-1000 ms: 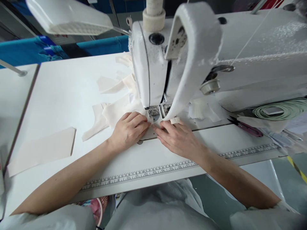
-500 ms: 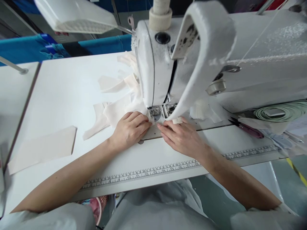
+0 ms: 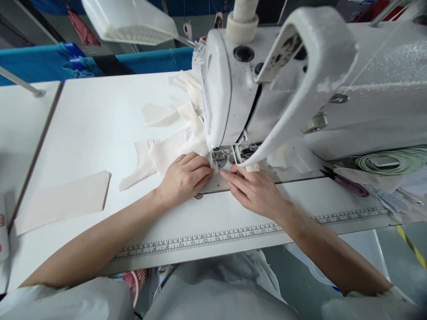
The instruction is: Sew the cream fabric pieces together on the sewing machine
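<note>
A white sewing machine (image 3: 220,89) stands over a metal plate (image 3: 216,186). Just left of its needle area, my left hand (image 3: 187,178) has its fingers pressed together on the edge of the pale fabric (image 3: 170,149). The fabric spreads left and back in several thin pieces. On the other side of the needle area, my right hand (image 3: 255,189) rests low by the plate, fingers stretched forward and slightly apart near the white knurled knob (image 3: 252,167). Nothing shows clearly in it. The fingertips of both hands are close but not touching.
A flat pale fabric piece (image 3: 65,200) lies at left. Dark-handled scissors (image 3: 350,184), a coil of pale green cord (image 3: 370,162) and scraps are at right. A printed ruler (image 3: 200,241) runs along the table's front edge. A white lamp (image 3: 130,22) hangs at upper left.
The view has shifted, so the machine sits farther right in the picture. Both hands stay at the needle area; my right fingers are slightly more spread.
</note>
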Available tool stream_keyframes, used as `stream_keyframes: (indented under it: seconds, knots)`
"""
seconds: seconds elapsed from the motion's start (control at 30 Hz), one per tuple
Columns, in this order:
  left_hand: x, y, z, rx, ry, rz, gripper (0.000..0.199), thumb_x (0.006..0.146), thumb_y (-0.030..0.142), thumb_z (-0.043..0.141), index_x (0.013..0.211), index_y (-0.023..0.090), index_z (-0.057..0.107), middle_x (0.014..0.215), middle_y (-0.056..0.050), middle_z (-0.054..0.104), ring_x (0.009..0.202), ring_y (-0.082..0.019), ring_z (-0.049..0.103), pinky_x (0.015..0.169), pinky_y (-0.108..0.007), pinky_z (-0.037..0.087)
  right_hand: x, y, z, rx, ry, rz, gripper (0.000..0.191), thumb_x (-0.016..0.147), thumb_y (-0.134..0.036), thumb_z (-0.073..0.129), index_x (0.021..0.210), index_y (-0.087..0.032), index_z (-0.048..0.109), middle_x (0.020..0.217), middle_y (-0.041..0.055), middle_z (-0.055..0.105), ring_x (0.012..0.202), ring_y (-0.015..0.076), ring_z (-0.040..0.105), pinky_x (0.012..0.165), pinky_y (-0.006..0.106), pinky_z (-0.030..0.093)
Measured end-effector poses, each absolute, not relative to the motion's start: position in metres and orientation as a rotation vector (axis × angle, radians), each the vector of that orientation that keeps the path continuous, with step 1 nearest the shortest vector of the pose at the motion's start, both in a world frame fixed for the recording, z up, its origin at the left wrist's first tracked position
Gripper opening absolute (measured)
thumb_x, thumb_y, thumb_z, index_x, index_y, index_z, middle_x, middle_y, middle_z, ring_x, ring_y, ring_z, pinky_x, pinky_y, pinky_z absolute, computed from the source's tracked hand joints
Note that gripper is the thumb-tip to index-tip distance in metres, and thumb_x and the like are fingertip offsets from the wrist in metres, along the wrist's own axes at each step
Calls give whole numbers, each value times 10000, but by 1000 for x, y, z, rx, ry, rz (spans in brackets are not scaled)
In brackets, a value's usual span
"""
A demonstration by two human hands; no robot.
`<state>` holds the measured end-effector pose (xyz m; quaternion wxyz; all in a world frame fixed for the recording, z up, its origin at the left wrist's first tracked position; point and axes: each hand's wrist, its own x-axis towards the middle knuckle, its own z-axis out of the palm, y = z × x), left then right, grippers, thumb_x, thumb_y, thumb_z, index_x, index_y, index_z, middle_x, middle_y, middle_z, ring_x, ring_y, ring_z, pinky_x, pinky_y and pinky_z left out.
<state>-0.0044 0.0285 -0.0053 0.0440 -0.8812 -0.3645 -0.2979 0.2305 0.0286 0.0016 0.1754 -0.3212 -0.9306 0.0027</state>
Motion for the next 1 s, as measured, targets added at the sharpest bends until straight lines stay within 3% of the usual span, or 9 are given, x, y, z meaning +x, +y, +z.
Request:
stream_keyframes:
  seconds: [0.37, 0.6, 1.0]
  knots:
    - [-5, 30, -5, -2671, -1044, -968, 106, 919, 143, 594, 919, 167, 697, 887, -49, 711, 812, -186, 596, 679, -320, 486, 232, 29, 2, -878, -2614, -77, 283, 976, -183, 451, 1152, -157, 672, 929, 73, 631, 789, 161, 562, 872, 339, 440]
    - [-5, 30, -5, -2658, -1054, -952, 109, 919, 150, 598, 907, 180, 702, 876, -40, 716, 799, -181, 600, 680, -320, 486, 231, 29, 2, -884, -2630, -59, 282, 975, -181, 458, 1152, -136, 673, 941, 85, 634, 777, 159, 544, 751, 314, 437]
    - [-4, 29, -5, -2690, -1147, -997, 105, 928, 159, 589, 911, 174, 692, 890, -51, 711, 819, -180, 601, 694, -317, 484, 224, 24, 8, -880, -2723, -189, 294, 958, -184, 490, 1193, -151, 663, 898, 61, 607, 762, 163, 513, 761, 336, 405]
